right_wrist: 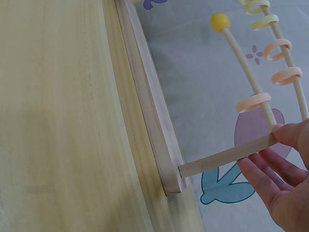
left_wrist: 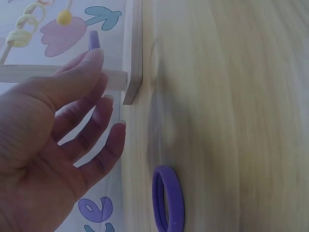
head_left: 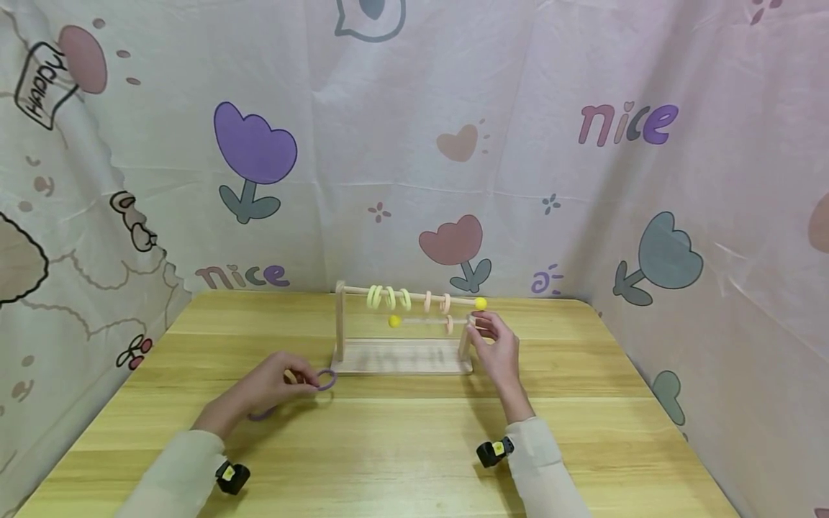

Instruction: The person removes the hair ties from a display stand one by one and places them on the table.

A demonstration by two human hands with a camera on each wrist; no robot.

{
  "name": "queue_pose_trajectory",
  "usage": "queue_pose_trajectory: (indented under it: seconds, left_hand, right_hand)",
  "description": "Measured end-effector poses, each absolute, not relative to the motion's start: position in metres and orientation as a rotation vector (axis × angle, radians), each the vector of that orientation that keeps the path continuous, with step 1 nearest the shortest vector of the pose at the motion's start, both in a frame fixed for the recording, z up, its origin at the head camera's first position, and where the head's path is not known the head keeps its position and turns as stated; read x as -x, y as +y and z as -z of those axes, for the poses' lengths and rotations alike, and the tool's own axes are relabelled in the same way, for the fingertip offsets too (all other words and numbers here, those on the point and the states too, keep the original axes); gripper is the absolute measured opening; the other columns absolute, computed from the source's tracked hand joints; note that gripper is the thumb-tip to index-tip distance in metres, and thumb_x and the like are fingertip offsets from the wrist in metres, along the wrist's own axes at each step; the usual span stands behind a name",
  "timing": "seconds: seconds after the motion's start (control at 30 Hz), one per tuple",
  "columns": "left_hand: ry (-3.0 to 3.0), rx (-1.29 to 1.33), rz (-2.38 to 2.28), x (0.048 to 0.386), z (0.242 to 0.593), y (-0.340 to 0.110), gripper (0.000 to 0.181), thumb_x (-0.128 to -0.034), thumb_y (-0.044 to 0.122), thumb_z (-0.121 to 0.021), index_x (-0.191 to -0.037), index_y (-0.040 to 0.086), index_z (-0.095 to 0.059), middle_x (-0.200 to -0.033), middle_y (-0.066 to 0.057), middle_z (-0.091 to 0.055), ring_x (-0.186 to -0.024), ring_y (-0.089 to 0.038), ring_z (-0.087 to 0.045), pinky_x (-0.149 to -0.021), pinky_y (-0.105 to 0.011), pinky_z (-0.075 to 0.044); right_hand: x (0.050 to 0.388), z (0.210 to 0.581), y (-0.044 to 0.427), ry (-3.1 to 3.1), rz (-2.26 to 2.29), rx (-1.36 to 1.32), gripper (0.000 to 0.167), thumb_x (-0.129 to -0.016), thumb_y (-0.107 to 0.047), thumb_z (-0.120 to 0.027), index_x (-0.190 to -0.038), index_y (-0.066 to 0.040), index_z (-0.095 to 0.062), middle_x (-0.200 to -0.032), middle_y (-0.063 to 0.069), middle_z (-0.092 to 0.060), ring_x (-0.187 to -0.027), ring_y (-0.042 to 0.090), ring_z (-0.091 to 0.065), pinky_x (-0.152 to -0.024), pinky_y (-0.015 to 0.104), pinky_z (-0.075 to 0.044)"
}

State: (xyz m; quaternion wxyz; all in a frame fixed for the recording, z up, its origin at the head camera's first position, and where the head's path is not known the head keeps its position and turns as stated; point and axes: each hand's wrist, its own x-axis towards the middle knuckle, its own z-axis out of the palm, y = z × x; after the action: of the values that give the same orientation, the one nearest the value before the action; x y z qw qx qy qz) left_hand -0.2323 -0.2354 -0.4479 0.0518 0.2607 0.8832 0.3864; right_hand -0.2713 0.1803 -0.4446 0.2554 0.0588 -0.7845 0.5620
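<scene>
My left hand [head_left: 277,383] pinches a purple hair tie [head_left: 333,380] between thumb and fingertips, just left of the wooden rack's base [head_left: 401,365]. Another purple hair tie [left_wrist: 175,198] lies on the table below that hand. At the rack's right end, my right hand [right_wrist: 289,179] grips the top of the short post [right_wrist: 227,155] with thumb and fingers. One peach hair tie [right_wrist: 253,102] hangs on the lower rod, which ends in a yellow ball [head_left: 394,321]. Several light-yellow hair ties [head_left: 374,297] and two peach hair ties [head_left: 445,303] hang on the upper rod.
The rack stands near the back of the wood-grain table [head_left: 401,446]. Its taller left post [head_left: 340,324] carries the upper rod, tipped with another yellow ball [head_left: 481,303]. A printed cloth [head_left: 363,144] hangs behind and along the sides.
</scene>
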Motion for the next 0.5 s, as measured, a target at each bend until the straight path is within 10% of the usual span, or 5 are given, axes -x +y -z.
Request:
queue_pose_trajectory:
  seconds: [0.5]
  left_hand:
    - [2.694, -0.828, -1.153, 0.231, 0.453, -0.252, 0.004, -0.0873, 0.012, -0.081, -0.090, 0.014, -0.079, -0.089, 0.002, -0.075, -0.077, -0.001, -0.061, -0.066, -0.023, -0.052]
  right_hand:
    - [0.274, 0.447, 0.181, -2.136, -1.504, -0.141, 0.027, -0.090, 0.003, -0.075, -0.116, 0.000, -0.071, -0.111, 0.024, -0.075, -0.097, 0.036, -0.074, -0.084, 0.022, -0.059]
